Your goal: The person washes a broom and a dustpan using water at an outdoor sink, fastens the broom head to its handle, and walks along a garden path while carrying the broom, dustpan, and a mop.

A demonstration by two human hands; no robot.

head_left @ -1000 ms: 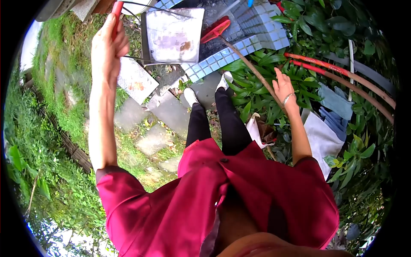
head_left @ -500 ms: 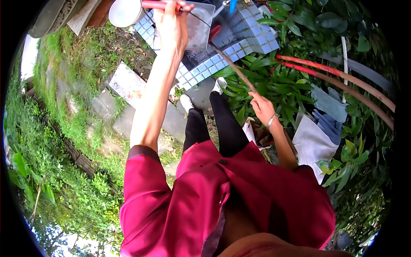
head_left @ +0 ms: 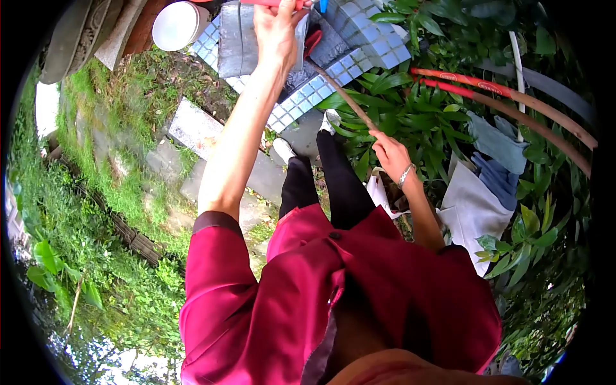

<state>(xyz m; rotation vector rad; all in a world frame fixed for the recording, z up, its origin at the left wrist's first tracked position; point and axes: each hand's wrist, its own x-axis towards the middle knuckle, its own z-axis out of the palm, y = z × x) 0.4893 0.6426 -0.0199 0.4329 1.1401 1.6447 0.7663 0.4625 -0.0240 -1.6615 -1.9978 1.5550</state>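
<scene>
At the top edge, my left hand point(head_left: 277, 35) is closed around a red handle point(head_left: 269, 2); what kind of tool it belongs to is cut off by the frame. Beneath that hand is a flat grey square panel point(head_left: 230, 48) with a thin dark line hanging across it, over a blue-tiled basin point(head_left: 301, 101). My right hand point(head_left: 390, 156) grips a long wooden stick point(head_left: 343, 93). Its far end reaches into the basin, by a red piece point(head_left: 312, 42) that may be its head.
A white bucket point(head_left: 174, 27) stands left of the basin. Two red-ended wooden poles point(head_left: 500, 90) lean over the plants at right. A white cloth point(head_left: 475, 205) and blue gloves point(head_left: 495, 183) lie near my right arm. Stone slabs point(head_left: 192, 128) and grass are at left.
My left hand and the red handle have moved up and slightly right. The panel beneath now looks opaque grey, earlier see-through. My right hand keeps its grip on the stick, barely shifted.
</scene>
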